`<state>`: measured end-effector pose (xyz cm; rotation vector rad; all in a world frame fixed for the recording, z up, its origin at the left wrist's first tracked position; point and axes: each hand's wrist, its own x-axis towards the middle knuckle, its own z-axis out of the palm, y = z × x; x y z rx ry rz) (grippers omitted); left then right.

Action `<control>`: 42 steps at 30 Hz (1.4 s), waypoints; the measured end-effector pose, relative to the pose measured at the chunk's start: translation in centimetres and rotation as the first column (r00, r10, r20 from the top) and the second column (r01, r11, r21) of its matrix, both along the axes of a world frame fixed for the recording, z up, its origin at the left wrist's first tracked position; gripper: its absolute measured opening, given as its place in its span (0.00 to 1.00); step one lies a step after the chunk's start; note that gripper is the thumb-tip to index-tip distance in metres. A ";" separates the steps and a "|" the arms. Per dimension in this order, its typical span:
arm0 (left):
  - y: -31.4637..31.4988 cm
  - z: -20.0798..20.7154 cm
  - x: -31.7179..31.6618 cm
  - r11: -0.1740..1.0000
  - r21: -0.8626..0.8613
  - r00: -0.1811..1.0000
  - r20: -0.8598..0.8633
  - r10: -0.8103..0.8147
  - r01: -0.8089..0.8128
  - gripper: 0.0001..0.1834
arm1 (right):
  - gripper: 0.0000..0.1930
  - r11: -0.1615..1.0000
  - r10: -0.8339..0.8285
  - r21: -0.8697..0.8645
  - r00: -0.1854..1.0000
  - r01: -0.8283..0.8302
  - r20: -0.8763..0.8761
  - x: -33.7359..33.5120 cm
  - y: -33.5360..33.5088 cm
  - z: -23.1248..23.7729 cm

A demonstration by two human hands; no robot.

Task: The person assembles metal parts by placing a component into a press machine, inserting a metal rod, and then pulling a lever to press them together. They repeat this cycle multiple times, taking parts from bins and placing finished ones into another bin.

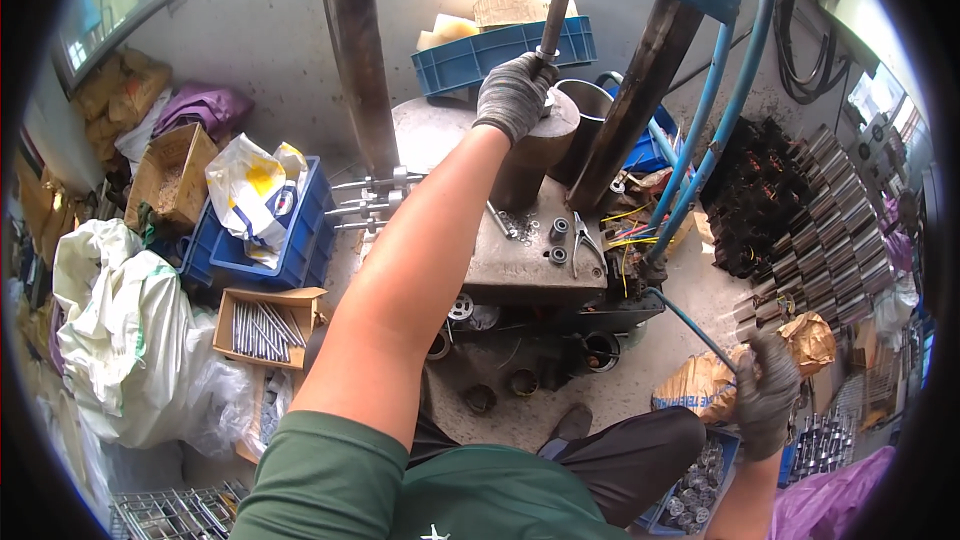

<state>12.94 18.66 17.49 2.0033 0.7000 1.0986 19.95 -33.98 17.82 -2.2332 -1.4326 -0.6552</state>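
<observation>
My left hand (513, 98), in a grey work glove, reaches forward over the round metal block (540, 145) of a press. Its fingers are closed just below the upright metal ram (561, 5). A small bright ring (546, 54) shows above the fingers; whatever lies inside the grip is hidden. My right hand (768, 395), also gloved, is wrapped round the end of a teal lever (695, 328) at the right. Pliers (584, 240) and two small bearing-like rings (558, 242) lie on the press bed (500, 260), near several washers.
Dark posts (362, 70) and blue hoses (712, 140) flank the press. A blue crate (318, 210) and a cardboard box of metal rods (268, 332) stand at left. Stacked metal cylinders (825, 230) fill the right. Behind the block sits a blue bin (470, 62).
</observation>
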 end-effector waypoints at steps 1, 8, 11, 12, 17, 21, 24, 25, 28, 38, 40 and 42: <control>0.5 -0.4 -0.2 0.999 0.043 1.000 0.005 0.021 -0.022 0.14 | 0.12 0.990 0.059 0.132 0.994 -0.047 -0.095 1.6 2.5 0.9; 1.1 -1.3 1.2 0.999 -0.024 0.996 0.083 -0.042 0.044 0.12 | 0.13 0.945 0.179 0.313 0.956 -0.100 -0.234 8.5 8.9 5.7; 1.0 -1.2 0.7 0.999 -0.027 0.997 0.076 -0.033 0.035 0.13 | 0.14 0.985 0.087 0.168 0.963 -0.044 -0.254 6.3 7.8 5.3; 0.9 -1.1 0.6 1.000 -0.019 0.998 0.062 -0.023 0.024 0.12 | 0.15 0.994 0.070 0.099 0.966 -0.047 -0.250 5.2 6.7 4.8; 1.0 -1.1 0.3 0.999 -0.015 0.994 0.106 -0.040 0.042 0.13 | 0.14 0.887 -0.053 -0.397 0.803 -0.235 -0.593 -3.1 -0.2 0.7; -0.4 0.2 -0.2 0.998 -0.066 1.000 0.006 -0.019 0.020 0.13 | 0.14 0.755 -0.039 -0.599 0.893 -0.268 -0.448 -4.7 -3.3 -3.3; -0.5 0.1 -0.5 1.000 -0.010 1.000 -0.009 0.017 -0.017 0.13 | 0.14 0.782 -0.110 -0.576 0.857 -0.237 -0.503 -4.6 -2.4 -2.7; -0.4 0.2 -0.6 1.000 -0.020 1.000 -0.014 0.017 -0.017 0.13 | 0.14 0.785 -0.111 -0.573 0.857 -0.235 -0.504 -4.6 -2.1 -2.4; -0.5 0.4 -0.7 1.000 0.002 0.999 -0.023 0.023 -0.023 0.14 | 0.16 0.862 -0.153 -0.485 0.833 -0.151 -0.532 -4.2 -1.3 -0.9; 1.9 -1.1 0.5 0.990 -0.064 0.979 0.171 -0.115 0.127 0.15 | 0.12 0.828 -0.059 -0.524 0.899 -0.198 -0.433 -4.9 -2.7 -2.8; 1.5 -1.1 0.3 0.968 -0.137 0.958 0.225 -0.177 0.211 0.14 | 0.12 0.831 -0.083 -0.525 0.892 -0.184 -0.444 -5.1 -2.7 -3.2; 1.1 -0.6 0.0 0.956 -0.170 0.956 0.213 -0.203 0.240 0.15 | 0.11 0.849 -0.091 -0.503 0.894 -0.162 -0.440 -5.3 -2.6 -3.0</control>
